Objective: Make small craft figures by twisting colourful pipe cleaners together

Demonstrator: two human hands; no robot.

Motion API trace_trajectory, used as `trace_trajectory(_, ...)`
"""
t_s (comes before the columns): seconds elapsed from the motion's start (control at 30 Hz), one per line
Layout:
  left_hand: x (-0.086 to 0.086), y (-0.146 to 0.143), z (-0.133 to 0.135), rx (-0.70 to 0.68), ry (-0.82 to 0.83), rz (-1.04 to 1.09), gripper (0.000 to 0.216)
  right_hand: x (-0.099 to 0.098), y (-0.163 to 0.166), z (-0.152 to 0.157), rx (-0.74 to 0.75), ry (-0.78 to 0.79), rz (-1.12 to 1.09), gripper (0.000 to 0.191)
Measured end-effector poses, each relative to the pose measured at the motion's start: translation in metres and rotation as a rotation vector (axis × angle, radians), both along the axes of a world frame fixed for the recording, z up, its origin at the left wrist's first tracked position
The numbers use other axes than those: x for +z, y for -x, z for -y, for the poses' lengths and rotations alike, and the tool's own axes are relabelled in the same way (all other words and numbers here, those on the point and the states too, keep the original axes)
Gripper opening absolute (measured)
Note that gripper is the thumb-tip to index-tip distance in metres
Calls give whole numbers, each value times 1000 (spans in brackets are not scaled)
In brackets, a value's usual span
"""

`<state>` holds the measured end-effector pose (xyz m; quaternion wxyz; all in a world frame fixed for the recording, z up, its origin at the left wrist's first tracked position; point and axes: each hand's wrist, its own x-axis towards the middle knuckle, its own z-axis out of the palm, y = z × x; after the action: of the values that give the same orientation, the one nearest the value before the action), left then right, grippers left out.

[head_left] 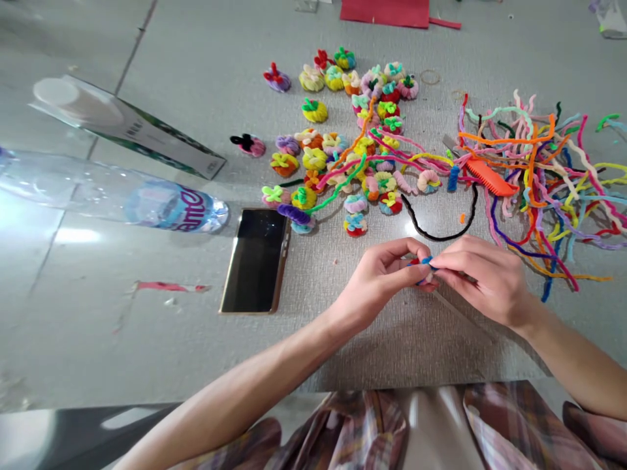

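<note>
Between my hands, close to the table's front edge, is a small pipe-cleaner pumpkin (425,263) with red and blue parts, mostly covered by fingers. My left hand (392,267) is closed around its body. The fingertips of my right hand (484,274) pinch the blue piece on top. Just beyond them a black pipe cleaner (435,236) curves across the table. Past my left hand lie several finished pipe-cleaner pumpkins (313,158) in many colours. A tangled heap of loose pipe cleaners (539,163) spreads beyond my right hand.
An orange-handled cutter (490,177) rests on the heap. A phone (257,261) lies left of my left forearm. Farther left are a clear plastic bottle (108,192) on its side and a carton (147,134). Red sheet material (385,13) lies at the far edge.
</note>
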<state>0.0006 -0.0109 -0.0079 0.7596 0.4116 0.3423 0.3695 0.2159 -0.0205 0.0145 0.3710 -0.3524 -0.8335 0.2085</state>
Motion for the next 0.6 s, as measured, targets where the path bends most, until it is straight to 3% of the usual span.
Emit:
trace_trajectory(0.23,2,0,-2,-57,-17,-74,13,0,-6,1,29,-23,88,15)
trace_trajectory(0.43,9,0,-4,-29,-120,-108,10,4,1,3,7,7,-14,17)
trace_trajectory(0.6,8,1,-3,-11,-114,-83,8,5,-1,0,-9,-12,55,18)
